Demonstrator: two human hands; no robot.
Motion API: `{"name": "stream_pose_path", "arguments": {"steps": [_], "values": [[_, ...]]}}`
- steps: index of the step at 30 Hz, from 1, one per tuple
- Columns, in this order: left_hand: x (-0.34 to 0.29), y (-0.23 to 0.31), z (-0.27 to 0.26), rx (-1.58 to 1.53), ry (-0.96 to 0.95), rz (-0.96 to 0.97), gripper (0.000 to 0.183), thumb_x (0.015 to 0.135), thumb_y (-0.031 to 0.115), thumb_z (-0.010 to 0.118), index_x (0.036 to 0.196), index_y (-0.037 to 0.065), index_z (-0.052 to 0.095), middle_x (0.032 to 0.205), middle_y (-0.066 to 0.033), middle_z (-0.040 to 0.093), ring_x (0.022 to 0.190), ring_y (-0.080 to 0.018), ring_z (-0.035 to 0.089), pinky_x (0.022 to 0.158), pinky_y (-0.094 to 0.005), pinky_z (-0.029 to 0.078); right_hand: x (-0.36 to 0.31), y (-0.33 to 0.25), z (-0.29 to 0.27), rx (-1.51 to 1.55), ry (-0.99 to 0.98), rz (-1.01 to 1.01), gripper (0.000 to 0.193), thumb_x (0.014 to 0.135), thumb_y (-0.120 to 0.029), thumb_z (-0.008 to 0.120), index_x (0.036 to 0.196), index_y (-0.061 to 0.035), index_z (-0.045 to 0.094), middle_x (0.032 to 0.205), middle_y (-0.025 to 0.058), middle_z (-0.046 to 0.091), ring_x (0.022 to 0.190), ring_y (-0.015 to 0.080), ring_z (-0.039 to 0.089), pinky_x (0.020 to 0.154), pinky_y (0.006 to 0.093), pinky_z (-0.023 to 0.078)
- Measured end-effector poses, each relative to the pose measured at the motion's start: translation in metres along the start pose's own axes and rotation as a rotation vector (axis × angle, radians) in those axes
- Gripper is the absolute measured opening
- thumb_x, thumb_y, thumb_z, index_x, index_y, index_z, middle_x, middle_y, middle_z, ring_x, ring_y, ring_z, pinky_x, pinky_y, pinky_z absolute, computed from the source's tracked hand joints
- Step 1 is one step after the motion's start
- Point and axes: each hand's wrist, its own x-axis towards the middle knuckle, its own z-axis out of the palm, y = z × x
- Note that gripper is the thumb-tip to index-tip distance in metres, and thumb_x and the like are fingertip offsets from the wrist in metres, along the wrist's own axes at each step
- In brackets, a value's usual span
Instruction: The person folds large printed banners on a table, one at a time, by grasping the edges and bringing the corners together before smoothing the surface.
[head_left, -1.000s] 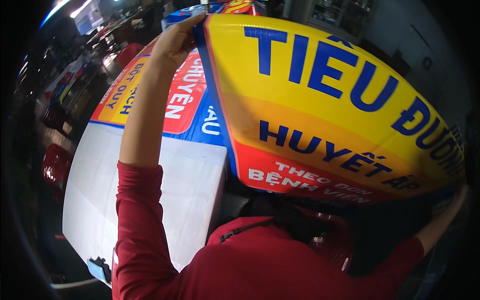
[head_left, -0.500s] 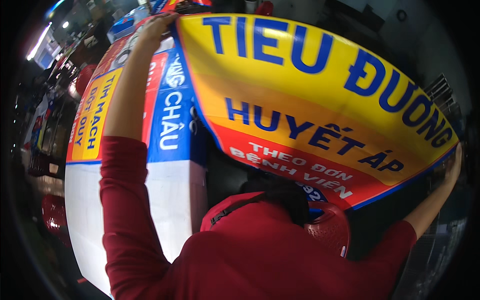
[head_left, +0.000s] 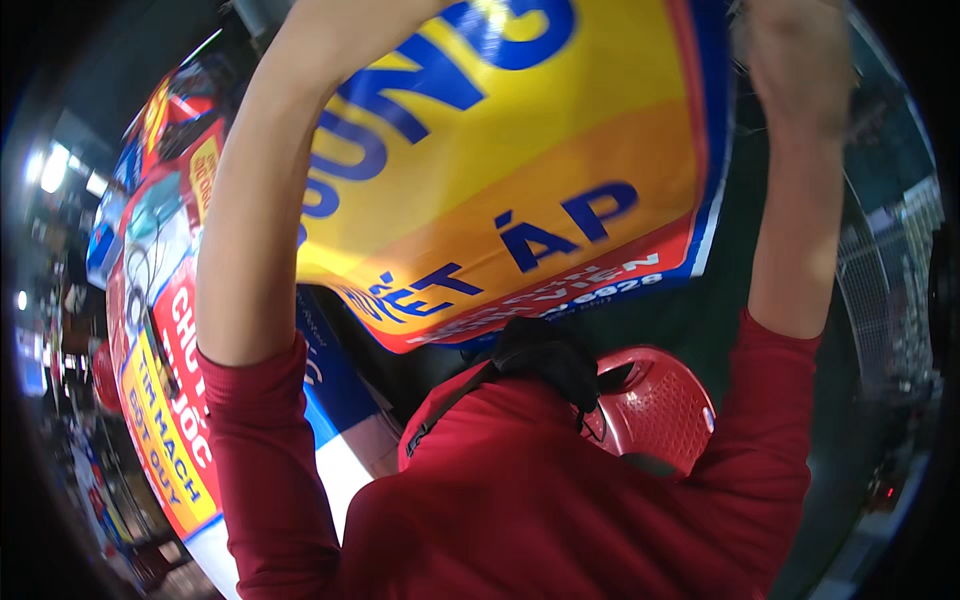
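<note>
A large glossy banner (head_left: 560, 130), yellow, orange and red with blue lettering and a blue border, hangs in front of me and curves inward at its left. My left hand (head_left: 395, 12) is at its upper part, against the yellow area; the fingers are cut off by the top edge of the picture. Beside the banner's right border is my right hand (head_left: 795, 50), raised and smeared by motion. Whether it touches the banner I cannot tell. Both arms, in dark red sleeves, reach up and forward.
On my left, a second printed sheet (head_left: 165, 430), red, yellow, blue and white, lies over a long surface. Cables (head_left: 140, 275) and a blue box (head_left: 103, 248) are farther along it. A red plastic chair (head_left: 665, 405) stands close in front. Metal racks (head_left: 870, 270) are at the right.
The banner has shifted and turned, with its right end now nearer the middle. My left hand has moved right along it. My right hand has moved up and inward from the banner's right corner.
</note>
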Motion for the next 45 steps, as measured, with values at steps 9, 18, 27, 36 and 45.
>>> {"name": "stream_pose_path", "arguments": {"steps": [9,18,27,36,45], "values": [[-0.058,-0.087,-0.050,-0.003,0.480,0.173,0.025,0.077,0.018,0.066,0.098,0.005,0.063,0.085,-0.0052,0.066,0.072,-0.0114,0.064,0.065,-0.0230,0.052,-0.214,0.101,-0.045,-0.294,-0.738,0.738,0.035,0.064,-0.019,0.072,0.093,-0.0020,0.061,0.081,0.0138,0.063,0.073,0.0225,0.062,0.076,0.0297,0.044],[-0.061,-0.153,-0.089,0.363,0.233,0.228,0.029,0.080,0.024,0.062,0.099,0.003,0.063,0.087,-0.0054,0.065,0.079,-0.0093,0.060,0.072,-0.0233,0.048,-0.303,0.039,-0.047,-0.130,-0.688,0.791,0.024,0.080,-0.021,0.055,0.087,0.0004,0.061,0.079,0.0132,0.061,0.076,0.0245,0.058,0.076,0.0352,0.044],[-0.057,-0.189,-0.096,0.448,-0.062,-0.165,0.024,0.082,0.022,0.059,0.100,0.007,0.064,0.092,-0.0060,0.066,0.082,-0.0131,0.063,0.074,-0.0251,0.048,-0.436,0.071,-0.089,-0.076,-0.750,0.620,0.022,0.080,-0.014,0.056,0.082,0.0080,0.056,0.074,0.0199,0.056,0.064,0.0289,0.052,0.061,0.0375,0.041],[-0.295,-0.122,-0.162,0.998,0.611,-0.254,0.025,0.082,0.019,0.057,0.103,0.006,0.061,0.093,-0.0126,0.063,0.085,-0.0238,0.061,0.077,-0.0309,0.046,-0.351,0.082,0.055,0.178,-0.630,0.127,0.021,0.083,-0.011,0.053,0.088,0.0086,0.057,0.082,0.0218,0.055,0.070,0.0332,0.053,0.063,0.0388,0.042],[-0.700,-0.020,0.176,1.183,1.553,-0.822,0.034,0.090,0.028,0.044,0.106,0.000,0.056,0.108,-0.0103,0.058,0.104,-0.0209,0.052,0.091,-0.0299,0.037,-0.248,-0.107,0.233,0.797,-0.509,-0.759,0.037,0.059,-0.002,0.053,0.094,-0.0036,0.065,0.066,0.0063,0.047,0.060,0.0237,0.049,0.059,0.0364,0.040]]}}
